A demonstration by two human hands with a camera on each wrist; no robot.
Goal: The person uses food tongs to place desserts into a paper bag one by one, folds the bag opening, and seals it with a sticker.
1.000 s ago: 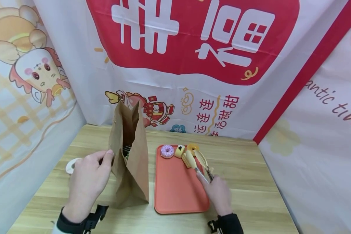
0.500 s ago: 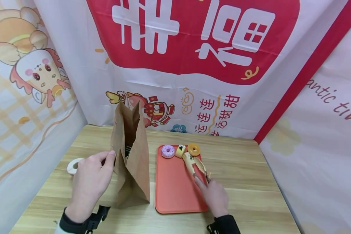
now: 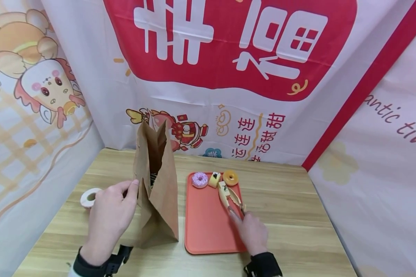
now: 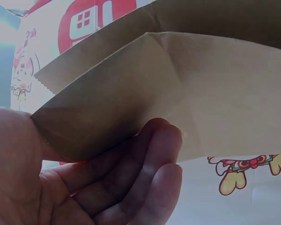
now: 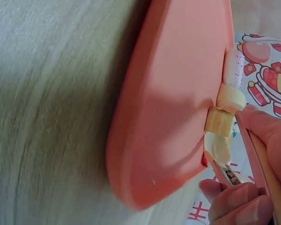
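Observation:
My left hand (image 3: 111,219) pinches the near left edge of an upright brown paper bag (image 3: 164,207); its open mouth shows something dark inside. In the left wrist view, the bag's paper (image 4: 107,103) lies between thumb and curled fingers. My right hand (image 3: 253,232) grips tongs (image 3: 225,198) with cream tips over a coral tray (image 3: 204,227). At those tips is a small layered cake piece (image 5: 219,123); whether they squeeze it I cannot tell. Along the tray's far edge sit a purple doughnut (image 3: 199,179), a yellow cake roll (image 3: 214,179) and an orange-yellow ring doughnut (image 3: 230,177).
A white tape roll (image 3: 89,197) lies on the wooden table (image 3: 291,215), left of the bag and behind my left hand. Printed cloth (image 3: 208,88) hangs close behind the table and at both sides.
My right hand has moved slightly left and nearer with the tongs, whose tips have left the ring doughnut and now lie by the cake piece. My left hand still holds the bag.

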